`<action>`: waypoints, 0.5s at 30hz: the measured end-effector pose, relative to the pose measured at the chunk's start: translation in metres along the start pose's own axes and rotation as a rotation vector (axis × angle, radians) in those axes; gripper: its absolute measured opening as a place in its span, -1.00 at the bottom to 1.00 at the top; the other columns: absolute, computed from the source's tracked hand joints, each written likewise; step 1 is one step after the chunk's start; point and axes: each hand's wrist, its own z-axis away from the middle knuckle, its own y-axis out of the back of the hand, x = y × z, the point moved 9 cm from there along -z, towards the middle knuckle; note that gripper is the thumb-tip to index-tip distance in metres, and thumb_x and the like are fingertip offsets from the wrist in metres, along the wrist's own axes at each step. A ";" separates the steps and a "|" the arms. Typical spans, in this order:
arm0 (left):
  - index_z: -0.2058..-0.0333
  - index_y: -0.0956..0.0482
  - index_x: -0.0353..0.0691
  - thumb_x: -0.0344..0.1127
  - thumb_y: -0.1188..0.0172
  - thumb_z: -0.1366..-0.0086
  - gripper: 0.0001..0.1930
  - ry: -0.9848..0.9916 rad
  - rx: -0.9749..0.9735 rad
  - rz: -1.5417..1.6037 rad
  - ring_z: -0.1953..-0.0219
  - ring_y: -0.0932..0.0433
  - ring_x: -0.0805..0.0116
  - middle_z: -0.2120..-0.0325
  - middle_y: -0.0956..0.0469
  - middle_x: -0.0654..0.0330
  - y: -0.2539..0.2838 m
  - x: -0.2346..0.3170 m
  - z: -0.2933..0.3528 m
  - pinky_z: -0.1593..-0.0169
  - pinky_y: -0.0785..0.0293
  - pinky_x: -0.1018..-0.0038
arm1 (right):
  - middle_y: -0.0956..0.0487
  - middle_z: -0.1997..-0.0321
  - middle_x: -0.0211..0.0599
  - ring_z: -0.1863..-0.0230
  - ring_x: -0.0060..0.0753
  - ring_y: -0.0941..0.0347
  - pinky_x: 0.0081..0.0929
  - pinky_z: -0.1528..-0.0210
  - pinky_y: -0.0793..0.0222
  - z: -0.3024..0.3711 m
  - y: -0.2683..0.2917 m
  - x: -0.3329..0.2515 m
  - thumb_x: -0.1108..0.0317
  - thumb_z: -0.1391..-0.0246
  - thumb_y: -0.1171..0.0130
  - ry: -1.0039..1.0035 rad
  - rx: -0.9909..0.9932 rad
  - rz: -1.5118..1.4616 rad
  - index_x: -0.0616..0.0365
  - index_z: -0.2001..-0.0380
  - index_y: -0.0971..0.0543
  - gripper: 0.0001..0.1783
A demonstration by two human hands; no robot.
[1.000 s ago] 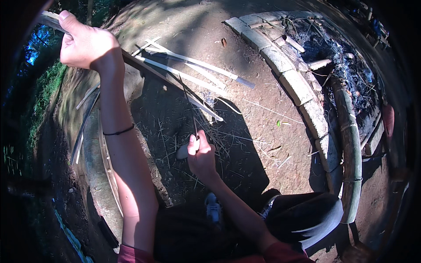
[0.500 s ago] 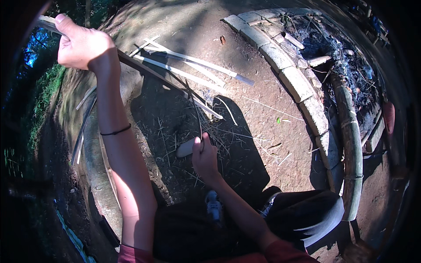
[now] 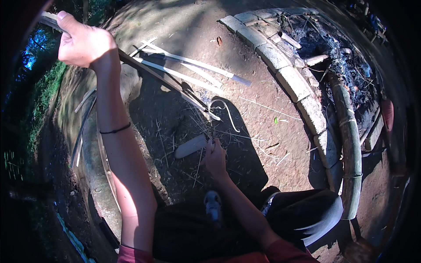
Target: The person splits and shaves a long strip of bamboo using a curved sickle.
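Note:
At the upper left, my left hand point(image 3: 87, 46) is closed around a long split bamboo strip point(image 3: 164, 83), thumb on top. The strip slopes down to the right, its pale end above the shaded ground. My right hand point(image 3: 215, 158), low in the middle, is closed on a knife point(image 3: 212, 128). Its thin blade is seen nearly edge-on near the strip's lower end, and the handle is hidden in my fingers. A pale curled shaving point(image 3: 230, 114) hangs or lies beside that end; I cannot tell whether it is still attached.
Several pale strips point(image 3: 193, 61) lie crossed on the dirt ahead. A flat, rounded light-brown piece point(image 3: 190, 147) and scattered shavings are near my right hand. A log point(image 3: 94, 153) lies left. At right, a block border point(image 3: 294, 83) and bamboo pole point(image 3: 348, 153) edge an ashy fire pit point(image 3: 346, 65).
My right hand has moved slightly down and to the right with the knife, whose blade was plainer before. The shaving now curls in a loop. My left hand has barely moved.

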 end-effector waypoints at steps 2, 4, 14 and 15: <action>0.85 -0.14 -0.27 0.06 -0.07 -0.35 -0.31 0.038 0.017 0.064 0.80 -0.06 0.42 0.93 -0.12 0.27 -0.003 -0.004 0.005 0.62 -0.11 0.37 | -0.40 0.69 -0.01 0.65 -0.01 -0.47 -0.22 0.60 -0.23 -0.009 0.006 0.025 0.27 -0.28 0.05 -0.004 0.046 0.098 0.31 0.24 -0.39 -0.74; 0.85 -0.15 -0.27 0.07 -0.07 -0.35 -0.30 0.022 0.032 0.059 0.80 -0.07 0.42 0.93 -0.13 0.27 -0.008 0.000 0.008 0.62 -0.13 0.38 | -0.40 0.70 -0.03 0.67 -0.04 -0.45 -0.23 0.61 -0.21 -0.023 0.013 0.023 0.28 -0.28 0.06 0.108 0.124 0.197 0.30 0.24 -0.39 -0.75; 0.86 -0.12 -0.32 0.05 -0.07 -0.32 -0.29 -0.006 0.032 -0.078 0.79 -0.11 0.36 0.94 -0.13 0.24 -0.013 -0.001 0.008 0.55 -0.20 0.30 | -0.40 0.71 -0.07 0.66 -0.13 -0.46 -0.23 0.59 -0.21 0.005 0.016 0.022 0.27 -0.29 0.05 0.077 0.177 0.095 0.33 0.27 -0.40 -0.73; 0.87 -0.11 -0.32 0.05 -0.07 -0.32 -0.28 -0.007 0.029 -0.075 0.79 -0.12 0.34 0.94 -0.14 0.23 -0.015 -0.001 0.010 0.54 -0.20 0.29 | -0.41 0.70 -0.07 0.66 -0.12 -0.46 -0.22 0.59 -0.22 0.000 0.017 0.026 0.27 -0.29 0.05 0.050 0.166 0.074 0.34 0.28 -0.41 -0.73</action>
